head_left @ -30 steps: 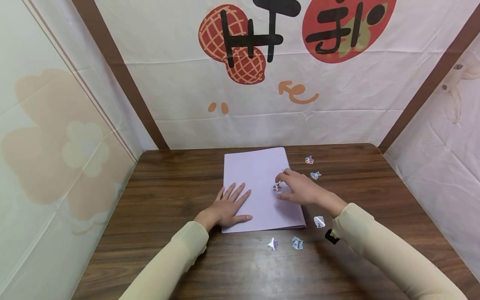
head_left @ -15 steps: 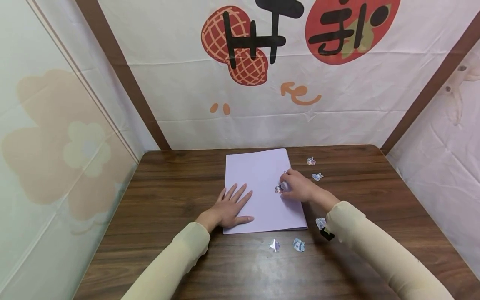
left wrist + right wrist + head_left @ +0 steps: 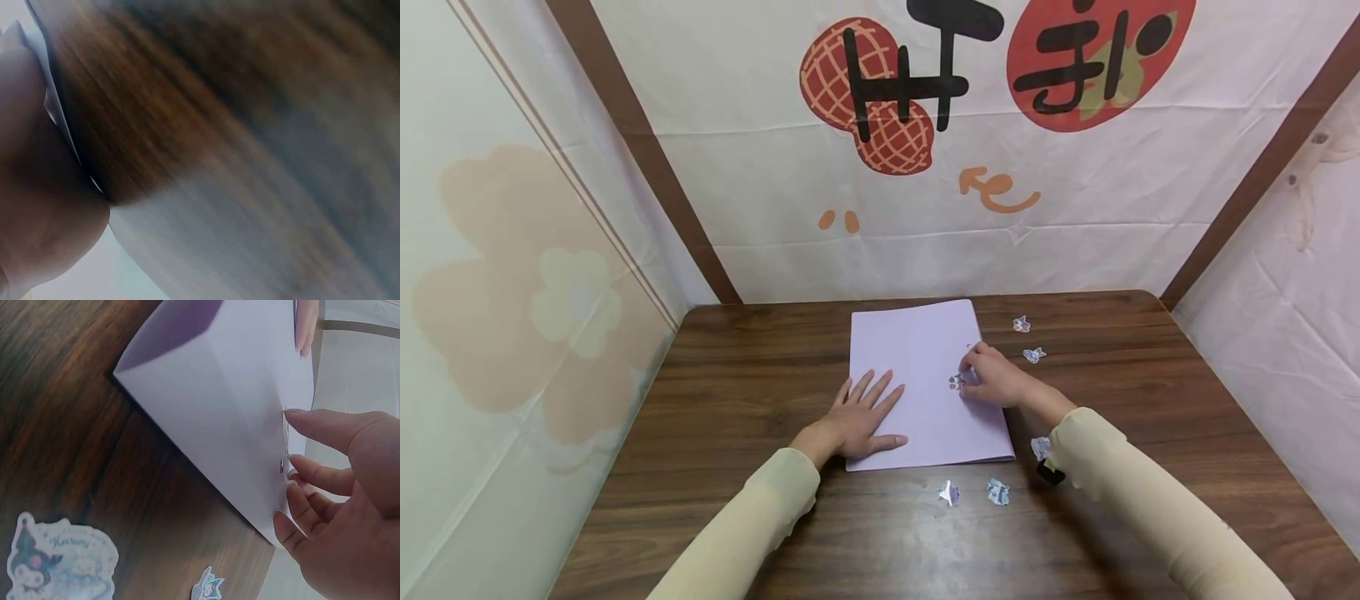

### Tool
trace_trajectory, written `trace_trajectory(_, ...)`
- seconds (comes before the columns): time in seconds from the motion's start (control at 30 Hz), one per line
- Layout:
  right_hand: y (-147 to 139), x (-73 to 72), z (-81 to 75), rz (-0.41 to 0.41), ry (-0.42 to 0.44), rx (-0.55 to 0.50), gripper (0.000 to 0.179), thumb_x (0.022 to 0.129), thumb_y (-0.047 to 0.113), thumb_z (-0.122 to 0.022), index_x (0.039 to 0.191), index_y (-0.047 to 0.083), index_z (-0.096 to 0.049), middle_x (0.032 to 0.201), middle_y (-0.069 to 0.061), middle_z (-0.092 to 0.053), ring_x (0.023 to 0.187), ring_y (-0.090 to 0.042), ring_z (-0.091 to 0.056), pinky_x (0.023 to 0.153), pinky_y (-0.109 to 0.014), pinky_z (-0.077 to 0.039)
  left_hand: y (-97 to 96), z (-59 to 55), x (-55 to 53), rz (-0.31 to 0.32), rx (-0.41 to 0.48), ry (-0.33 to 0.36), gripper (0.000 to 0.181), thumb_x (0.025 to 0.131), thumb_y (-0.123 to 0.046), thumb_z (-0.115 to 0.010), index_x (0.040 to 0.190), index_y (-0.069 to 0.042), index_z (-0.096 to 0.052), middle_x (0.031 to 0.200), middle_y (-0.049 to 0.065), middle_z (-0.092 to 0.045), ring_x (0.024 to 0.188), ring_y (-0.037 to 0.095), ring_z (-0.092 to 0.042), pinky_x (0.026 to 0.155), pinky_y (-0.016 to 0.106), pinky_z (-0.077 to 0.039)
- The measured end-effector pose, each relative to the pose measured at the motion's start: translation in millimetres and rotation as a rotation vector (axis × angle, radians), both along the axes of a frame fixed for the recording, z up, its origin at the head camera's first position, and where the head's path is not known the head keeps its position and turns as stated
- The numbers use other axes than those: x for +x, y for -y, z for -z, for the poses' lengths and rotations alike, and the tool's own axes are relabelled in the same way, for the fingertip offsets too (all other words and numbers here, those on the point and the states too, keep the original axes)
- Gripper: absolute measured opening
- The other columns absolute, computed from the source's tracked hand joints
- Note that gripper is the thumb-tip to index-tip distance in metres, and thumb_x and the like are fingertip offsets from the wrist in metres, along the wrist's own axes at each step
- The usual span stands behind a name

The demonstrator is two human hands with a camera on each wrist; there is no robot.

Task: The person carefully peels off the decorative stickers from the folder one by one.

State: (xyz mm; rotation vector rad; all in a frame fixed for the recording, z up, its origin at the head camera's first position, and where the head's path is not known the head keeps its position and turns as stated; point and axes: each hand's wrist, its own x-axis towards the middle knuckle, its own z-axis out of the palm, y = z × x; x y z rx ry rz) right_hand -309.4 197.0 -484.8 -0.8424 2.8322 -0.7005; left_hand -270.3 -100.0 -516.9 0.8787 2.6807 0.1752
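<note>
A pale purple folder (image 3: 923,417) lies on the table in the head view; its near edge stands slightly apart in the right wrist view. My left hand (image 3: 855,423) rests flat on its left half, fingers spread. Over the right half is my right hand (image 3: 1002,382), its bent thumb and fingertips touching the folder around a small cartoon sticker (image 3: 956,382). From the right wrist view, the thumb (image 3: 325,428) and fingertips meet the folder's surface a little apart. A small dark round spot (image 3: 282,466) shows beside them; its kind is unclear.
Several loose cartoon stickers lie around the folder: one sticker (image 3: 1022,323) at the back right, another sticker (image 3: 997,492) in front. A black object (image 3: 1050,472) shows by the right sleeve. The brown wooden table (image 3: 760,367) is enclosed by printed cloth walls (image 3: 925,258).
My right hand has come down to the folder, its fingers closing in around the sticker, and has stayed there for the last half second. The left hand has not moved.
</note>
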Motion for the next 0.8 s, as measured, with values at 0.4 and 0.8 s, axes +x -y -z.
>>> trace_trajectory(0.4,2,-4.1,4.2,0.002,-0.023,-0.051,0.025,0.084,0.008,-0.078,0.101,-0.004,-0.065,0.102,-0.015,-0.056,0.094,-0.027,-0.054,0.088,-0.042,-0.047,3.4,18.2,-6.1,-0.008,0.025,-0.008,0.090,0.097,-0.075,-0.040,0.166,-0.029,-0.005,0.173,0.000,0.012,0.157,0.031,0.014,0.122,0.061,0.008)
trace_trajectory(0.8,4,-9.1,2.5,0.029,0.015,-0.018,0.027,0.085,0.012,-0.080,0.102,-0.002,-0.063,0.100,-0.012,-0.056,0.090,-0.023,-0.052,0.083,-0.038,-0.046,3.4,20.6,-8.0,-0.009,0.016,-0.013,0.090,0.097,-0.076,-0.039,0.166,-0.031,-0.002,0.172,-0.002,0.014,0.157,0.030,0.015,0.122,0.061,0.008)
